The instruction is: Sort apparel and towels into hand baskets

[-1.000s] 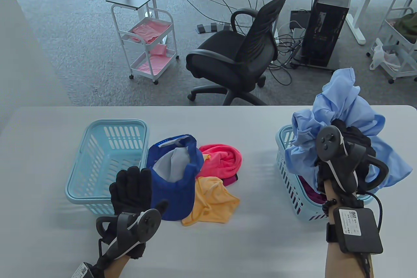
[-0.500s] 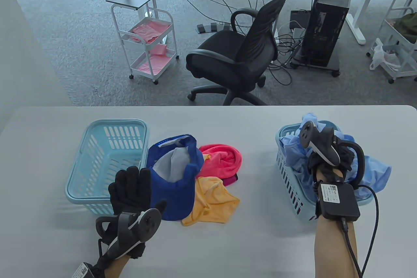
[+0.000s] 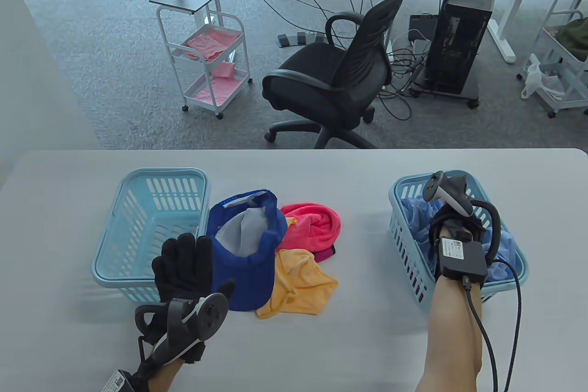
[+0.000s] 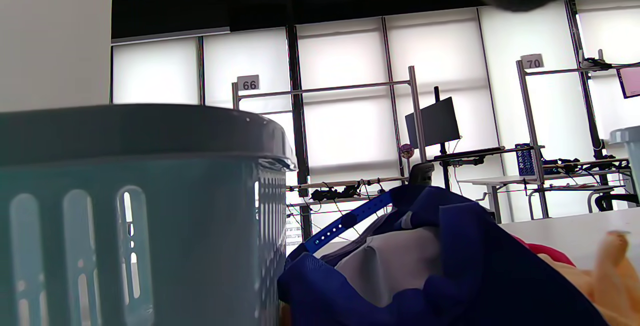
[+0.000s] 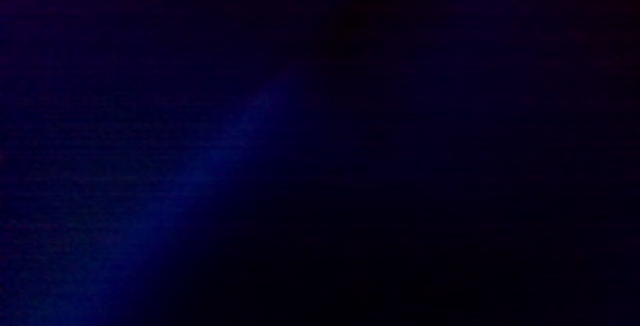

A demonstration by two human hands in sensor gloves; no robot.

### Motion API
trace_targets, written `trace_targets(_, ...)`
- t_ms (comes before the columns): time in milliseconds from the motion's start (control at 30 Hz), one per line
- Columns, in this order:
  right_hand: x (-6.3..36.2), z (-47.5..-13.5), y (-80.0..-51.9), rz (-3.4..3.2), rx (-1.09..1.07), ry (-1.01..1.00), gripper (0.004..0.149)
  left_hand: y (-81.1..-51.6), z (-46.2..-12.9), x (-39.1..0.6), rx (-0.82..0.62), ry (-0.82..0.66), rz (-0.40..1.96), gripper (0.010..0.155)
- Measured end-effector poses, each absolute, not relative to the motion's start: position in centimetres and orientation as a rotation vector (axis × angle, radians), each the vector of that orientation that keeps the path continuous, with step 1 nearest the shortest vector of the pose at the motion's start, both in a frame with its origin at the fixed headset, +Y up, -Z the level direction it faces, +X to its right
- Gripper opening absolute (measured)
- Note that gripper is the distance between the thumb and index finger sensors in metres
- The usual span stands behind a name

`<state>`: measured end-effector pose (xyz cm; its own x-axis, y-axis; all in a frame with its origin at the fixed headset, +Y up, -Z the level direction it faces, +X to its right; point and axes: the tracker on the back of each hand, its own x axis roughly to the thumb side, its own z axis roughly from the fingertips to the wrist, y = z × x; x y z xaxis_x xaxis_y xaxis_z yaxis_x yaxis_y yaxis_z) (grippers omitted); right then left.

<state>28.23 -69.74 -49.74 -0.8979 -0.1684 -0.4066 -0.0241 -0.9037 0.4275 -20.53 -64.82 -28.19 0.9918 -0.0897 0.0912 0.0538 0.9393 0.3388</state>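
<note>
Two light-blue baskets stand on the table (image 3: 321,355): the left basket (image 3: 138,226) and the right basket (image 3: 409,245), which holds one pale blue garment (image 3: 415,219). Between them lie one blue cap (image 3: 250,249), one pink towel (image 3: 317,226) and one orange cloth (image 3: 298,284). The left hand (image 3: 183,268) hovers with fingers spread; the right hand (image 3: 452,224) is sunk in the right basket, finger state hidden.

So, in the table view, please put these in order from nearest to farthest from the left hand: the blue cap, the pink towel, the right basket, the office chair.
From the left hand:
1. Blue cap, just to its right, right beside the fingers.
2. Pink towel, further right, beyond the cap.
3. Right basket, across the table on the right side.
4. Office chair, on the floor beyond the table.
</note>
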Motion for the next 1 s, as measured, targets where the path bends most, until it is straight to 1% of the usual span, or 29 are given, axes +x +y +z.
trace_targets(67, 28.3, -49.9, -70.8, -2.891, 0.691, -0.722, 0.052, -64.8, -28.4, -20.6, 0.333, -0.100, -0.064, 0.093)
trace_targets(133, 28.3, -50.2, -71.3, -2.878, 0.695, -0.735, 0.053, -64.8, -28.4, -20.7, 0.338, -0.092, -0.071, 0.093)
trace_targets(200, 28.4, -50.1, -71.3, -2.879, 0.705, -0.756, 0.054, -64.9, -28.5, -20.8, 0.336, -0.088, -0.069, 0.093)
trace_targets(267, 28.3, -49.8, -70.8, -2.884, 0.704, -0.730, 0.058, -64.9, -28.5, -20.8, 0.331, -0.087, -0.063, 0.093)
trace_targets(367, 28.2, -49.1, -69.3, -2.897, 0.714, -0.695, 0.069, -64.9, -28.4, -20.9, 0.339, -0.088, -0.064, 0.093)
trace_targets(400, 28.2, -48.8, -68.4, -2.915, 0.717, -0.654, 0.073, -64.8, -28.4, -20.9, 0.340, -0.090, -0.062, 0.093)
trace_targets(533, 28.1, -47.5, -65.3, -2.982, 0.724, -0.502, 0.078, -64.8, -28.4, -20.9, 0.346, -0.096, -0.060, 0.093)
trace_targets(667, 27.6, -46.1, -61.8, -3.043, 0.724, -0.347, 0.075, -64.8, -28.3, -20.9, 0.346, -0.104, -0.054, 0.093)
trace_targets(800, 26.1, -44.1, -57.6, -3.108, 0.656, -0.145, 0.072, -65.1, -28.4, -20.8, 0.333, -0.114, -0.049, 0.093)
trace_targets(900, 24.3, -42.6, -55.5, -3.164, 0.609, -0.071, 0.069, -65.0, -28.3, -20.8, 0.338, -0.112, -0.052, 0.093)
trace_targets(1000, 21.4, -41.0, -54.3, -3.208, 0.491, -0.002, 0.069, -65.0, -28.3, -20.9, 0.341, -0.109, -0.051, 0.092)
